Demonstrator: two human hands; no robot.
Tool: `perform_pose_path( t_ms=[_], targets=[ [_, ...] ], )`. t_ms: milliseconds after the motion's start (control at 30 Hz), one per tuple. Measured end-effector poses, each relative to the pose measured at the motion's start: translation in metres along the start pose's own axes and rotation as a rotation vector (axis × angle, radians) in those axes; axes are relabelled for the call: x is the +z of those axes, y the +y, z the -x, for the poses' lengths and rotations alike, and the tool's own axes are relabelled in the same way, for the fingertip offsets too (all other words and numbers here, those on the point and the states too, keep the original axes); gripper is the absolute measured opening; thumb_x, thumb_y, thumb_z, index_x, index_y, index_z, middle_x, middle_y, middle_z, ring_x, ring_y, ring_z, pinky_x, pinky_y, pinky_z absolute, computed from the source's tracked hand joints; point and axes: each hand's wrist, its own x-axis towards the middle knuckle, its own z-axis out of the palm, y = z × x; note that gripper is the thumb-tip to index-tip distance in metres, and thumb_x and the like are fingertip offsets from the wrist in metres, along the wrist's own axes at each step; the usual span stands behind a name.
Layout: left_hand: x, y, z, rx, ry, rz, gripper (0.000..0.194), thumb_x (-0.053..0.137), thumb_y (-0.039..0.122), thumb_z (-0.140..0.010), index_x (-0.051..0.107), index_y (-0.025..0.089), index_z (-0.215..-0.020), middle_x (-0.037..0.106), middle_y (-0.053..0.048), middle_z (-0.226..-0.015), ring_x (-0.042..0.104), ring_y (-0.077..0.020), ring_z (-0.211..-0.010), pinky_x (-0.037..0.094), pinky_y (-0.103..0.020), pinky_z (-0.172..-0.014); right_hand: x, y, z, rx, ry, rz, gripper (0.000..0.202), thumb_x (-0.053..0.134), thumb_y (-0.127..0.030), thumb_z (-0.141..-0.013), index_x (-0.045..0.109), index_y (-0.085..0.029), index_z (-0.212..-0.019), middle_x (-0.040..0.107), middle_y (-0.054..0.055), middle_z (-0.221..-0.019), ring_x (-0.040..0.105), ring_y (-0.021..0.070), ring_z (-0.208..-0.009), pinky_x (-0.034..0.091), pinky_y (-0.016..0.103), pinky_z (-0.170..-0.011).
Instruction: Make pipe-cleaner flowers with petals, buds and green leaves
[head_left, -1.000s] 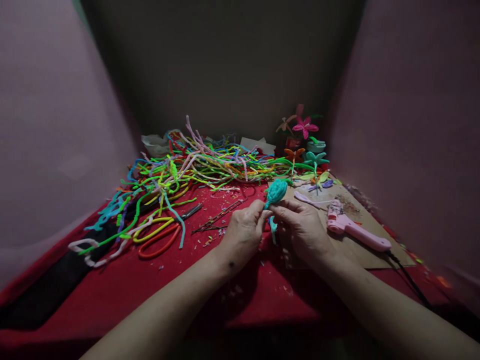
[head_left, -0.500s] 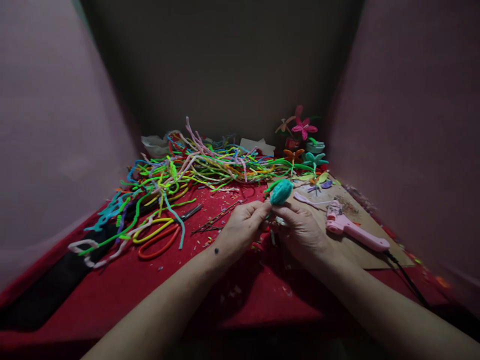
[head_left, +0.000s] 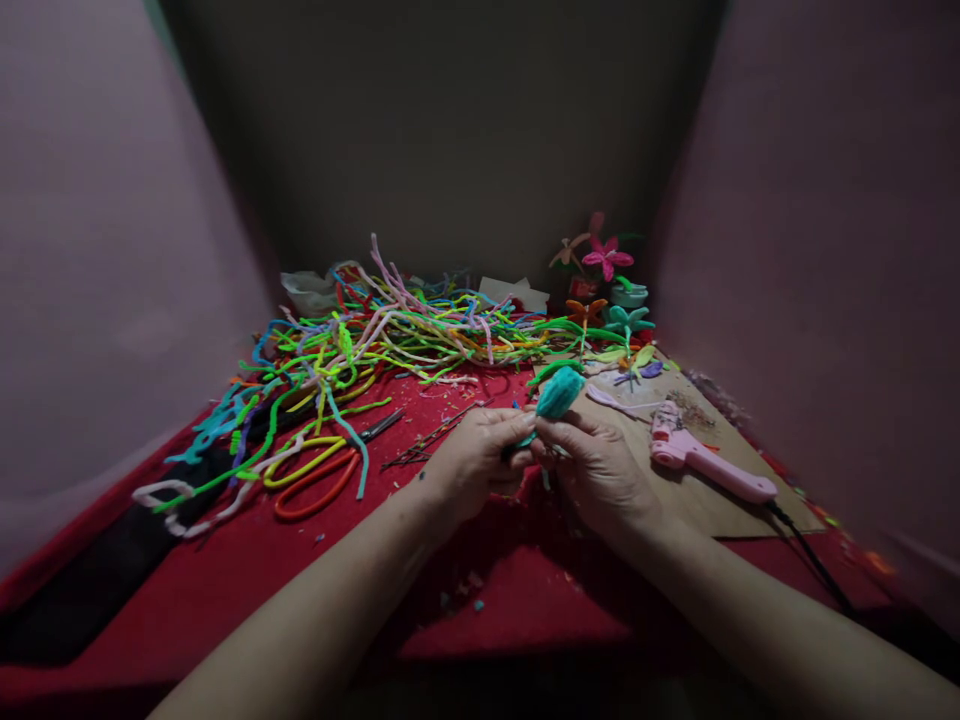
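Between my two hands a teal pipe-cleaner bud (head_left: 560,392) stands up, its fuzzy top leaning right. My right hand (head_left: 604,468) is closed, with thumb and fingers pinching the base of the bud. Just beside it, my left hand (head_left: 480,452) is closed too, its fingertips on the lower teal end. Whatever lies behind the fingers is hidden.
A tangle of colourful pipe cleaners (head_left: 420,330) spreads across the back of the red cloth (head_left: 315,590). Scissors (head_left: 322,475) lie at left near thin wires (head_left: 424,448). On a brown board (head_left: 712,515) rests a pink glue gun (head_left: 705,465). Pipe-cleaner flowers (head_left: 607,258) stand behind.
The teal bud has tilted further right. My left fingers have shifted down from its base to its lower end. Small teal bits now show on the cloth near the front.
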Motion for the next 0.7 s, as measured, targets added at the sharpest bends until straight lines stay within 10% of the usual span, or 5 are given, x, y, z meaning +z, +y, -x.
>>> perform_pose_path(
  t_ms=[200, 500, 700],
  targets=[
    [0.01, -0.004, 0.001, 0.297, 0.398, -0.466, 0.02, 0.046, 0.034, -0.082, 0.046, 0.017, -0.093, 0.052, 0.005, -0.056, 0.042, -0.0064, -0.04, 0.032, -0.019, -0.042, 0.001, 0.003, -0.003, -0.004, 0.049, -0.025, 0.01, 0.067, -0.025, -0.066, 0.066, -0.017, -0.071, 0.061, -0.001, -0.065, 0.051, 0.0113, -0.058, 0.04, 0.025, -0.059],
    [0.006, -0.023, 0.0, 0.815, 0.548, -1.649, 0.032, 0.042, 0.023, -0.087, 0.044, 0.013, -0.117, 0.063, -0.009, -0.09, 0.059, -0.0183, -0.08, 0.042, -0.03, -0.07, -0.006, 0.007, -0.008, -0.001, 0.102, -0.087, 0.008, 0.069, -0.026, -0.065, 0.066, -0.02, -0.07, 0.06, -0.003, -0.062, 0.045, 0.0106, -0.052, 0.034, 0.025, -0.052],
    [0.004, -0.019, -0.001, 0.86, 0.561, -1.831, 0.025, 0.04, 0.019, -0.089, 0.053, 0.013, -0.11, 0.064, -0.006, -0.082, 0.058, -0.0176, -0.076, 0.036, -0.036, -0.082, -0.003, 0.005, -0.008, -0.018, 0.147, -0.101, 0.014, 0.072, -0.026, -0.062, 0.066, -0.018, -0.072, 0.062, -0.002, -0.067, 0.05, 0.0102, -0.058, 0.035, 0.023, -0.052]
  ],
)
